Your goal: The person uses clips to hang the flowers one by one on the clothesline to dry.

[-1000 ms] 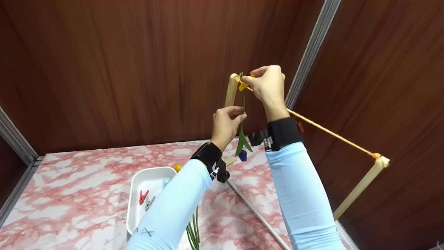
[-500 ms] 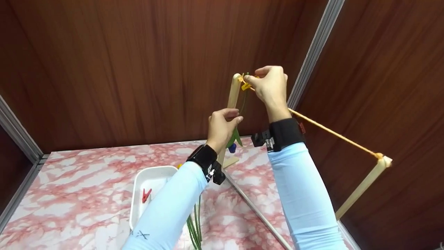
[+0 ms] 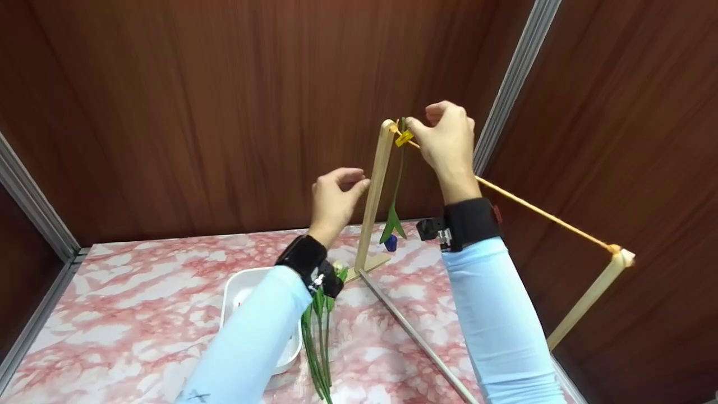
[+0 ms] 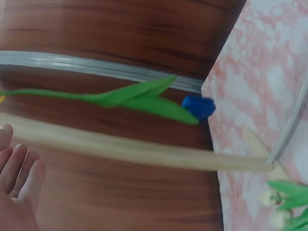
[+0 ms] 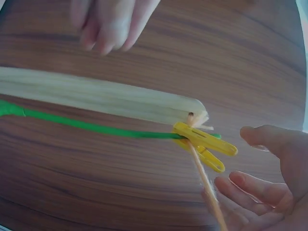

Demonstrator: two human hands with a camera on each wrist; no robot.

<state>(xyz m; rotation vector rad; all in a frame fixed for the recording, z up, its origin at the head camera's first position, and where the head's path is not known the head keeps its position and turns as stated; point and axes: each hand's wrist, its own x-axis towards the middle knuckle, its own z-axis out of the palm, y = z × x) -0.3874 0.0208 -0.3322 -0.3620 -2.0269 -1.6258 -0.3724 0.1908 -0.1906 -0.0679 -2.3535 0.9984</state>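
Note:
A blue artificial tulip (image 3: 391, 243) hangs head down by its green stem, its leaves (image 4: 144, 99) just above the bloom. A yellow clothespin (image 5: 204, 144) clips the stem's end to the orange cord (image 5: 204, 185), close to the top of a wooden post (image 3: 376, 196). My right hand (image 3: 449, 140) is beside the clothespin; in the right wrist view its thumb and fingers stand apart around the handles, clear of them. My left hand (image 3: 336, 202) is left of the post with nothing in it, its fingers extended in the left wrist view.
The cord runs right to a second wooden post (image 3: 589, 297). A pale rod (image 3: 418, 336) extends along the table from the first post's foot. More tulips with green stems (image 3: 320, 342) lie beside a white tray (image 3: 230, 297), partly hidden by the left sleeve.
My left hand has let go of the tulip and moved left, so the flower hangs freely. My right hand has come off the clothespin and shifted slightly right.

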